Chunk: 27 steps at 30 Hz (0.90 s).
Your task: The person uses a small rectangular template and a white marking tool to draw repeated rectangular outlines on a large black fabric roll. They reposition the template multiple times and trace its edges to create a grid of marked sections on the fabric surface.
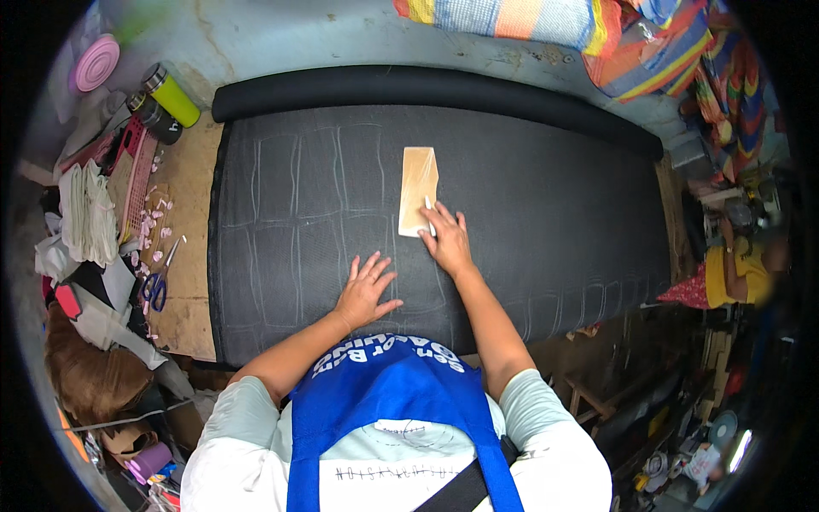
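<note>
Dark fabric [546, 196] is spread over the table, with pale outlines of shapes drawn across its left half and along its near right edge. A tan, long pattern piece [417, 175] with whitish edges lies flat near the middle of the cloth. At its lower right edge my right hand [448, 241] is closed on a small white stick that looks like chalk [428, 203]. My left hand [367, 292] rests on the fabric nearer to me, fingers spread, holding nothing.
A thick fabric roll [409, 88] runs along the far edge. Blue-handled scissors [157, 286] and pinkish scraps lie on the wooden tabletop [189, 256] at left, near a pink basket [139, 183] and two bottles [171, 96]. A person in yellow [740, 271] is at far right.
</note>
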Available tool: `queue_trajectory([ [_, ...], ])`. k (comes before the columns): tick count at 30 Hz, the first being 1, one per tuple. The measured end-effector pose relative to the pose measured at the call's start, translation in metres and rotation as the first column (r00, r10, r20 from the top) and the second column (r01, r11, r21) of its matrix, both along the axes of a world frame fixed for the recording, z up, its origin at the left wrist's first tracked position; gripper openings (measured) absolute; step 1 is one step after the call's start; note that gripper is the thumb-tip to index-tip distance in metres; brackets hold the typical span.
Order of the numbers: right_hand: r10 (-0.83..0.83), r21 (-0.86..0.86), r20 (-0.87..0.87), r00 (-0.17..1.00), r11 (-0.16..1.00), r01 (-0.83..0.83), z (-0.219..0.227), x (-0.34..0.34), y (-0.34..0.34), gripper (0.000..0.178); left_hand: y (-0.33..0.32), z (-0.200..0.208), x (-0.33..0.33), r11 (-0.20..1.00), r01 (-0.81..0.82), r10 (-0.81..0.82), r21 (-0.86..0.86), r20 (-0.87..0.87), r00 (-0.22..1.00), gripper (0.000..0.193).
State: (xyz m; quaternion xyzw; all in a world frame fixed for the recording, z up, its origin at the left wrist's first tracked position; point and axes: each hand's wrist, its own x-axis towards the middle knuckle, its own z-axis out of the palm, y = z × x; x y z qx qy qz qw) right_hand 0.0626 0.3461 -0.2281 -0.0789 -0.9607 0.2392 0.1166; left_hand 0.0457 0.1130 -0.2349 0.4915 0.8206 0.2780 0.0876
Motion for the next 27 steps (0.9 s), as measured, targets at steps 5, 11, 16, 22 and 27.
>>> queue_trajectory([
  [5,0.084,-0.019,0.041,0.996,0.996,-0.083,0.001,-0.061,0.019,0.045,0.002,0.001,0.003,0.999,-0.015,0.014,-0.036,-0.024,1.0,0.055],
  [11,-0.058,-0.424,-0.067,0.996,0.905,0.024,0.006,-0.071,0.034,0.036,0.039,0.01,-0.011,0.998,0.006,-0.005,-0.068,0.007,1.0,0.06],
  [16,-0.257,-0.813,-0.084,0.963,0.576,0.083,0.02,-0.086,0.048,0.021,0.101,0.013,-0.051,0.966,-0.196,0.187,-0.169,-0.062,0.98,0.082],
  [22,0.081,-0.673,0.047,0.996,0.739,-0.028,0.025,-0.093,0.025,0.013,0.116,0.017,-0.063,0.912,-0.164,0.179,-0.376,0.006,0.984,0.087],
  [27,0.415,-0.396,0.175,0.893,0.86,-0.322,0.03,-0.102,0.012,0.012,0.115,0.018,-0.066,0.882,-0.099,0.147,-0.46,0.069,0.987,0.083],
])
